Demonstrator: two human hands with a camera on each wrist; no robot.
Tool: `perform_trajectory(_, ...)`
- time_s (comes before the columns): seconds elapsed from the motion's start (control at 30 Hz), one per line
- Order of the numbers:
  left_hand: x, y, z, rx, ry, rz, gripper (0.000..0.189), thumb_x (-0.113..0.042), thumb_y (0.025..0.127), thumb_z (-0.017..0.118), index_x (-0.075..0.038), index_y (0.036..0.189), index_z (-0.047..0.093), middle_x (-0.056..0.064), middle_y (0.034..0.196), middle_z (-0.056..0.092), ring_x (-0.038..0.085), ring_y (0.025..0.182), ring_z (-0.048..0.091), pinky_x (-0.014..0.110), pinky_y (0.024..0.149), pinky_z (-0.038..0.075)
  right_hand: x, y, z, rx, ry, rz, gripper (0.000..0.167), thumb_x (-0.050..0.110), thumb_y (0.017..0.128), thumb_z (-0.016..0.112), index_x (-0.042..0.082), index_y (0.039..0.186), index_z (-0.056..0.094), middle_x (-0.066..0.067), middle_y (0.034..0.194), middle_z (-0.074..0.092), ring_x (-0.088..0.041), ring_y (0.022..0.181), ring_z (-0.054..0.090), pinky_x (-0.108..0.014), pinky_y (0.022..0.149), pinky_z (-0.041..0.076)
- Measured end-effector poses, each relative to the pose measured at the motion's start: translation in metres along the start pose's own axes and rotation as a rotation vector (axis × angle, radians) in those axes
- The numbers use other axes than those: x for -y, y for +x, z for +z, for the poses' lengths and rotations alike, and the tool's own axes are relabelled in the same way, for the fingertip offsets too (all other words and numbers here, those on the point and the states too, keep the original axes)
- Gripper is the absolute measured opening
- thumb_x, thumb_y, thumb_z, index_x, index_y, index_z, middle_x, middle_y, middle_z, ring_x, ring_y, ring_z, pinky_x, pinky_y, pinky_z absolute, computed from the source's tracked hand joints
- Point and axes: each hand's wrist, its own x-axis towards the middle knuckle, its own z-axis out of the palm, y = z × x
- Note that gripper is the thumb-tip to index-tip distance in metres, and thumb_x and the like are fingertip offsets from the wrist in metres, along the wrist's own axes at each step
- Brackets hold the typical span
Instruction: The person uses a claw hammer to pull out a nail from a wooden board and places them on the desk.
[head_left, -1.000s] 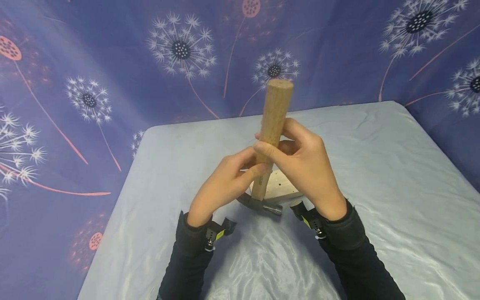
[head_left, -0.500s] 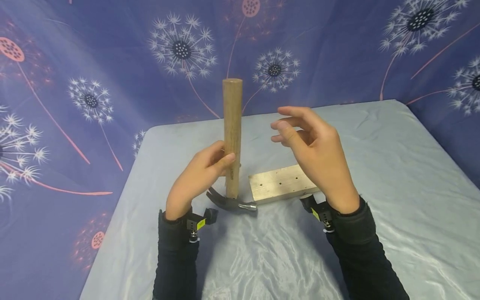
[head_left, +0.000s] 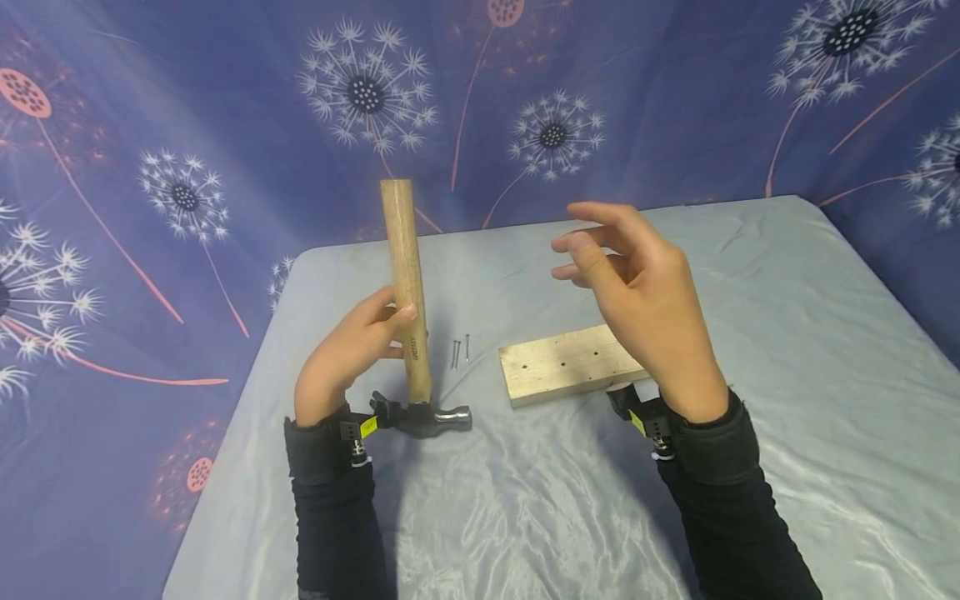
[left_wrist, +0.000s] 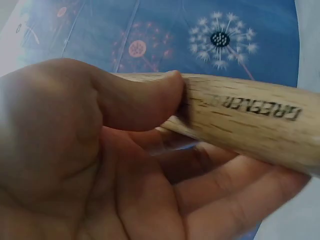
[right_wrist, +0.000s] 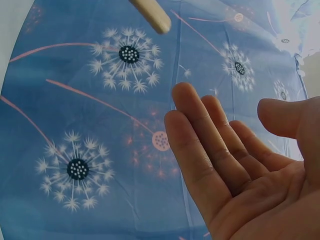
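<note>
My left hand (head_left: 348,354) pinches the wooden handle of a claw hammer (head_left: 406,267) between thumb and fingers. The handle stands nearly upright, with the dark head at the bottom, low over the cloth; whether it touches cannot be told. In the left wrist view the thumb presses on the hammer handle (left_wrist: 250,115) beside its printed lettering. My right hand (head_left: 648,304) hangs above the right part of a wooden block (head_left: 555,367), fingers loosely bent and holding nothing. That hand hides the block's right end. Several small holes mark the block's top.
Several nails (head_left: 460,352) lie on the cloth between the hammer and the block. A pale, shiny cloth covers the table (head_left: 517,508). Behind it hangs a blue curtain (head_left: 660,117) with a dandelion print.
My right hand has let go of the hammer handle and drawn off to the right. The left hand has carried the hammer leftward, uncovering the block and the nails.
</note>
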Motion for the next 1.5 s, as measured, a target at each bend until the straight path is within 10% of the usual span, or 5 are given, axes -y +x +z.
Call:
perform_trajectory(0.33,0.009,0.009,0.005,-0.037,-0.027,-0.072,0.038,-0.021,0.115,0.044,0.008,0.139,0.049,0.030,0.128,0.060,0.042,0.118,0.064,0.053,0.102,0.055,0.000,0.000,-0.004,0.002,-0.011,0.011,0.034,0.024,0.111,0.061,0.016,0.143,0.065,-0.001,0.111,0.076,-0.018,0.089,0.077,-0.035,0.090,0.061)
perform_trajectory(0.67,0.019,0.028,0.014,-0.173,0.313,-0.223,0.052,-0.031,0.110,0.059,0.007,0.144,0.048,0.022,0.119,0.062,0.034,0.098,0.062,0.046,0.083,0.052,-0.001,-0.001,-0.007,0.003,-0.039,0.021,0.034,0.027,0.111,0.061,0.020,0.144,0.065,0.000,0.112,0.076,-0.019,0.089,0.078,-0.034,0.088,0.061)
perform_trajectory(0.87,0.028,0.033,0.009,-0.210,0.342,-0.249,0.047,-0.029,0.108,0.061,0.010,0.135,0.056,0.024,0.119,0.065,0.037,0.103,0.062,0.052,0.089,0.053,0.000,0.000,-0.009,0.002,-0.073,0.024,0.034,0.026,0.111,0.059,0.022,0.144,0.064,0.002,0.111,0.077,-0.016,0.088,0.077,-0.034,0.087,0.061)
perform_trajectory(1.23,0.065,0.055,0.015,-0.183,0.403,-0.353,0.034,-0.030,0.108,0.060,0.003,0.099,0.064,0.011,0.087,0.059,0.025,0.076,0.053,0.035,0.065,0.044,-0.002,-0.002,-0.015,0.008,-0.142,0.057,0.034,0.032,0.111,0.059,0.026,0.144,0.065,0.006,0.113,0.076,-0.012,0.090,0.076,-0.030,0.085,0.057)
perform_trajectory(1.5,0.070,0.056,0.022,-0.195,0.404,-0.368,0.032,-0.025,0.106,0.062,0.007,0.105,0.065,0.014,0.091,0.061,0.026,0.078,0.057,0.035,0.065,0.048,-0.032,0.009,-0.019,0.034,-0.241,0.099,0.034,0.036,0.112,0.058,0.018,0.137,0.071,0.000,0.119,0.075,-0.011,0.093,0.074,-0.034,0.080,0.052)
